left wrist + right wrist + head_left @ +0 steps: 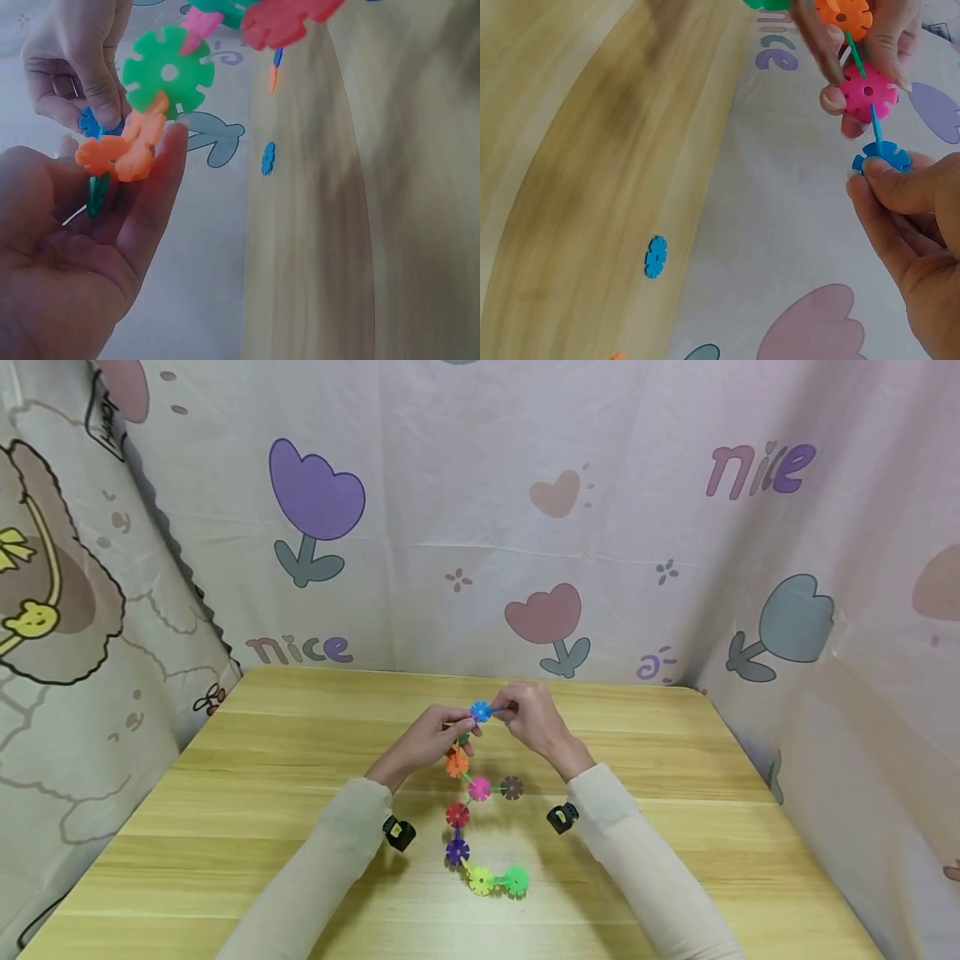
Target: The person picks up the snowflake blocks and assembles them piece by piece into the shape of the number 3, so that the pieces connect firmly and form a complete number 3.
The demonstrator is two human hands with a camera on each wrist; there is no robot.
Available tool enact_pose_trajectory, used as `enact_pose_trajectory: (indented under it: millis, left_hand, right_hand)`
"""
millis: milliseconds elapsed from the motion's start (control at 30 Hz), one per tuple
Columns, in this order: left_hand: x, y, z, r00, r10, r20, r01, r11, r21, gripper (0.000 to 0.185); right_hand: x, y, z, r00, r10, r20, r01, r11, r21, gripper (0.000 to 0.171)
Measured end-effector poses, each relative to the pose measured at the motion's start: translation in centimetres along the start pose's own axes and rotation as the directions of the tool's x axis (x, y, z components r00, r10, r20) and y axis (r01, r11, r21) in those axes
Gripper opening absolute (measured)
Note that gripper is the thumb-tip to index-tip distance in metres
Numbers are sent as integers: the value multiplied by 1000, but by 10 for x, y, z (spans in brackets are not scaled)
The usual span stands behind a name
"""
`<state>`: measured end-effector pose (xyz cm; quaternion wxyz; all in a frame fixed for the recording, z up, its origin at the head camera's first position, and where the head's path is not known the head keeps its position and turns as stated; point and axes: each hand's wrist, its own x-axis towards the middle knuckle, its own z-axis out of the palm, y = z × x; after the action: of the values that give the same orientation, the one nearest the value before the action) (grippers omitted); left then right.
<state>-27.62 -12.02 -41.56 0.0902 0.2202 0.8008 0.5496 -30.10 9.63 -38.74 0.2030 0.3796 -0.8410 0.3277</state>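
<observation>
A chain of colourful plastic snowflake discs runs from my hands toward the front of the table. My left hand [427,739] grips its far end, fingers around the linked discs; a pink disc [868,91] shows at these fingertips in the right wrist view. My right hand [536,718] pinches a blue snowflake disc [885,156] between thumb and fingers, and a thin blue piece joins it to the pink one. Below my left hand come an orange disc [457,766], another pink disc [480,789] with a brown disc [512,788] branching right, and a red disc [457,815].
Nearer the front, the chain continues through a purple disc [457,852], a yellow disc [482,881] and a green disc [516,882]. A separate blue disc [655,257] lies near the wooden table's [300,710] edge. Behind hangs a patterned curtain [435,502].
</observation>
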Motion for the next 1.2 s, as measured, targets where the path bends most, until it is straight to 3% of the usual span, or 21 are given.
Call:
enact_pose_trajectory:
  millis: [267, 500, 667, 833, 967, 1200]
  left_hand:
    - [0, 3, -1, 999, -33, 5, 33, 999, -38, 33]
    - [2, 1, -1, 998, 60, 15, -59, 995, -76, 45]
    - [4, 1, 0, 997, 71, 10, -70, 995, -76, 43]
    - [1, -1, -1, 999, 23, -39, -26, 998, -57, 41]
    - [-1, -2, -3, 997, -8, -81, 3, 998, -57, 37]
    - [-4, -3, -7, 997, -17, -76, 14, 999, -44, 38]
  right_hand:
    - [0, 1, -6, 999, 4, 37, -5, 1000, 12, 10]
    - [-1, 4, -3, 999, 2, 36, -4, 999, 48, 9]
    - [-2, 6, -4, 997, 21, 69, -25, 998, 52, 6]
    - [-3, 10, -12, 986, 108, 128, -114, 993, 41, 12]
    - [-5, 21, -21, 975, 185, 121, -188, 982, 10, 15]
    - [-17, 48, -34, 942, 311, 128, -307, 950, -50, 12]
